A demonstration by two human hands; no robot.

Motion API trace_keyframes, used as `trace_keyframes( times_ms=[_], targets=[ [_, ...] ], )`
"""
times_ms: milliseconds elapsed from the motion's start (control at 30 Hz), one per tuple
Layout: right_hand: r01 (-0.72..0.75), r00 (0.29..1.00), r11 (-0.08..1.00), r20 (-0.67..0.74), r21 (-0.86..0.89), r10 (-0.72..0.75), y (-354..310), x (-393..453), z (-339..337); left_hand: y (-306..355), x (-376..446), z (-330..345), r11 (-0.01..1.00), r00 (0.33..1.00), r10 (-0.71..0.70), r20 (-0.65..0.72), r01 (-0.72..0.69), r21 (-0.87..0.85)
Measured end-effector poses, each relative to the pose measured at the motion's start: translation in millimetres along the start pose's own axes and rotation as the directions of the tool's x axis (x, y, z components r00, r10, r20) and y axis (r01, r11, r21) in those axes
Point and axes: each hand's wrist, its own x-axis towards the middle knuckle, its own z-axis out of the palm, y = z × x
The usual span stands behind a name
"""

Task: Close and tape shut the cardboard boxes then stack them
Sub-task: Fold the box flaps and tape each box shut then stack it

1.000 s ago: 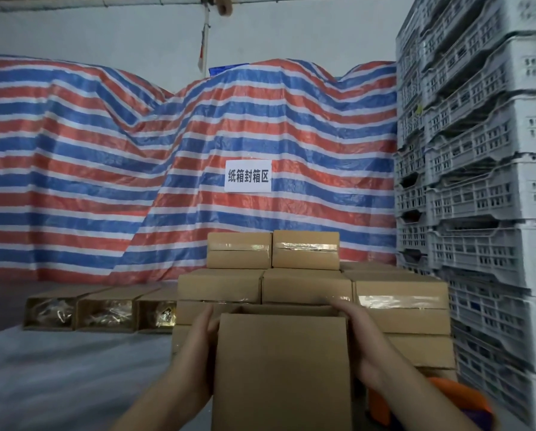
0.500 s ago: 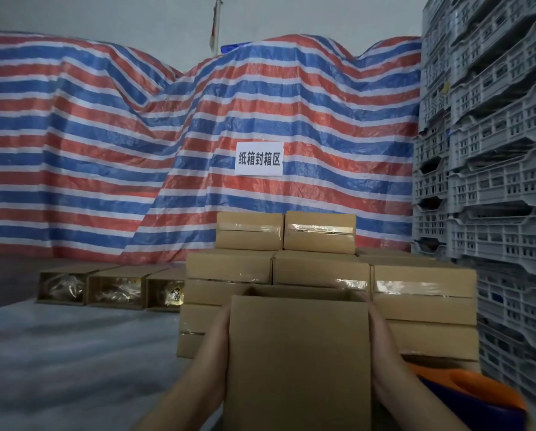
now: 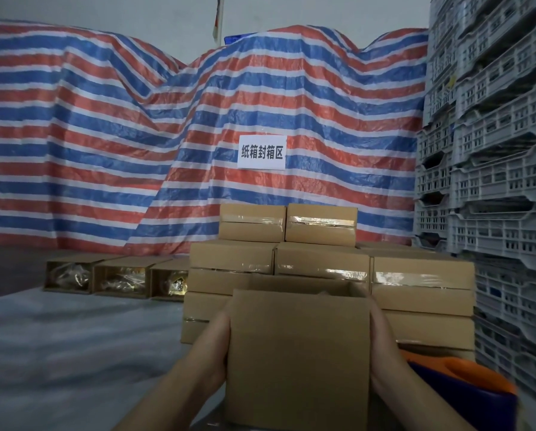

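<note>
While our left hand and right hand grip the open cardboard box by its sides, we're guessing flaps get folded next, then tape.

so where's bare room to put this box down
Bare floor sheet lies left of the taped stack, in front of the three open boxes. The stack's right side is crowded against grey crates. Both hands hold the open box.
</note>
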Motion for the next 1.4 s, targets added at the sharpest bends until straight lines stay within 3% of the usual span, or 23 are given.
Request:
trace_keyframes(
  times_ms=[100,267,433,767,900,1033,1167,1400],
  targets=[
    [0.001,1.000,1.000,-0.015,-0.002,-0.001,-1,0,0,7,-3,2,0.997,0.999,-0.043,0.014,0.042,0.069],
    [0.002,1.000,1.000,0.006,0.007,-0.002,-3,-1,3,11,-4,2,1.000,0.987,0.002,-0.158,-0.005,-0.021],
    [0.006,1.000,1.000,0.007,-0.018,-0.005,-6,-6,5,9,-4,-2,0.993,0.994,-0.037,-0.101,0.047,0.105],
    [-0.109,0.986,0.941,0.087,-0.320,0.144,-16,-3,2,10,-6,-3,0.996,0.996,-0.008,-0.088,0.016,0.087],
    [-0.097,0.980,0.945,0.138,-0.311,0.146,-16,2,-1,10,-6,-2,0.984,0.993,-0.003,-0.116,0.024,0.178],
    [-0.087,0.981,0.954,0.142,-0.288,0.132,-14,5,-4,17,-3,-11,0.974,1.000,0.003,0.003,-0.003,0.225],
    [-0.083,0.982,0.958,0.140,-0.275,0.126,-11,9,-6,16,-1,-16,0.957,0.999,0.028,0.018,-0.032,0.287],
    [-0.080,0.990,0.980,0.100,-0.184,0.100,-5,10,-6,10,-1,-6,0.984,0.996,-0.023,-0.087,0.039,0.176]
  ],
)
